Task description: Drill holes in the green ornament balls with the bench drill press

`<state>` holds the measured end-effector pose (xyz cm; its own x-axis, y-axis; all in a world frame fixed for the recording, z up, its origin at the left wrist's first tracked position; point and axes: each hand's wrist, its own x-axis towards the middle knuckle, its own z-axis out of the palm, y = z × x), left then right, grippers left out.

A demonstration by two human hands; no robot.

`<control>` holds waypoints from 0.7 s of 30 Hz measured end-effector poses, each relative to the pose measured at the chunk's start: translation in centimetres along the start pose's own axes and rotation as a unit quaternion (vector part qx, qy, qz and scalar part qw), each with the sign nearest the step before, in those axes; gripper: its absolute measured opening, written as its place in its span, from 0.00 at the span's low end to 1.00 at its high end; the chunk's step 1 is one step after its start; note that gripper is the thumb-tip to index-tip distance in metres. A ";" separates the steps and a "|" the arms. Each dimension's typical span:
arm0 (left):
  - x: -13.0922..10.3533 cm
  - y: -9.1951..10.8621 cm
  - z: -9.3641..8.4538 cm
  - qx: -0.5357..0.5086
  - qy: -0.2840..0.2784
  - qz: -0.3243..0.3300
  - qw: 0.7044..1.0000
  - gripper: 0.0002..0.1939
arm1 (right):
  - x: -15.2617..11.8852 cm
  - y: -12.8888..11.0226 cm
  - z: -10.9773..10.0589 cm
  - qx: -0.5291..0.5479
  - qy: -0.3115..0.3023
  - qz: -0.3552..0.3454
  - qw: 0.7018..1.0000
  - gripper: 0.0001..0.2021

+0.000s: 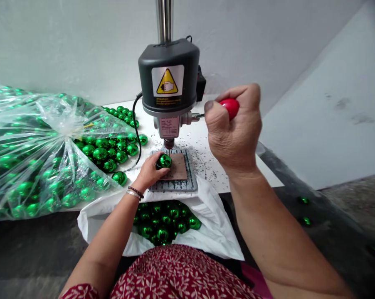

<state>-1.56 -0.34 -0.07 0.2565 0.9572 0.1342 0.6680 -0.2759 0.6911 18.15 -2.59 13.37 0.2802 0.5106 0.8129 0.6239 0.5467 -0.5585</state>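
A black and grey drill press [169, 79] stands on the white table, its thin bit pointing down over a brown board [179, 168] on a ribbed metal base [192, 182]. My left hand [150, 169] holds a shiny green ball [165, 160] between thumb and fingers, beside the bit at the board's left part. Whether the bit touches the ball I cannot tell. My right hand [234, 124] is wrapped round the red knob [230, 108] of the press lever, to the right of the machine.
A clear plastic bag [62, 120] full of green balls fills the left side, with loose balls [112, 149] beside it. A white bag [206, 232] with several green balls lies open at my lap. Dark shavings litter the table [212, 178]. Several balls lie on the floor at right.
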 end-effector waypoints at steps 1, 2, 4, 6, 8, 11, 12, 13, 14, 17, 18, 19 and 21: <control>0.0 0.1 -0.1 0.003 -0.007 0.001 1.000 0.33 | 0.0 0.0 0.0 0.002 -0.003 0.000 1.000 0.11; 0.0 0.2 -0.1 0.005 -0.015 0.003 1.000 0.33 | -0.1 0.0 0.0 0.004 -0.006 0.000 1.000 0.11; 0.1 0.4 -0.2 0.009 -0.029 0.008 1.000 0.32 | -0.1 0.0 -0.1 0.005 -0.009 0.000 1.000 0.12; 0.0 0.5 -0.1 0.013 -0.035 0.008 0.999 0.31 | -0.1 0.0 -0.1 0.003 -0.011 0.004 1.000 0.12; 0.0 0.5 0.0 0.008 -0.032 0.001 0.999 0.30 | -0.1 0.0 -0.1 0.004 -0.014 0.009 1.000 0.11; 0.1 0.7 0.0 -0.028 -0.017 -0.027 0.999 0.29 | -0.1 0.1 -0.1 0.005 -0.021 0.016 1.000 0.11; 0.1 0.8 0.0 -0.039 -0.012 -0.039 0.998 0.28 | -0.1 0.0 -0.1 0.006 -0.024 0.017 1.000 0.11; 0.2 0.9 -0.1 -0.047 -0.008 -0.049 0.998 0.27 | -0.1 0.0 -0.1 0.006 -0.026 0.018 0.999 0.11; 0.2 1.0 -0.2 -0.050 -0.005 -0.056 0.997 0.26 | -0.1 0.0 -0.1 0.006 -0.027 0.019 0.999 0.11; 0.4 1.1 -0.4 -0.051 -0.013 -0.062 0.997 0.24 | 0.0 -0.2 -0.2 0.003 -0.023 0.016 1.000 0.12; 0.5 1.1 -0.5 -0.053 -0.017 -0.064 0.996 0.24 | 0.0 -0.3 -0.2 0.002 -0.019 0.014 1.000 0.11; 0.5 1.0 -0.5 -0.055 -0.019 -0.068 0.996 0.25 | 0.0 -0.3 -0.2 0.000 -0.016 0.013 1.000 0.11; 0.5 0.9 -0.5 -0.057 -0.022 -0.080 0.995 0.28 | 0.0 -0.4 -0.2 -0.004 -0.008 0.010 1.000 0.11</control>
<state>-1.16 -0.04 1.02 0.1848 0.9827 -0.0129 0.6198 -0.1063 0.7776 18.04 -2.89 13.63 0.2808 0.5329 0.7982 0.6233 0.5312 -0.5739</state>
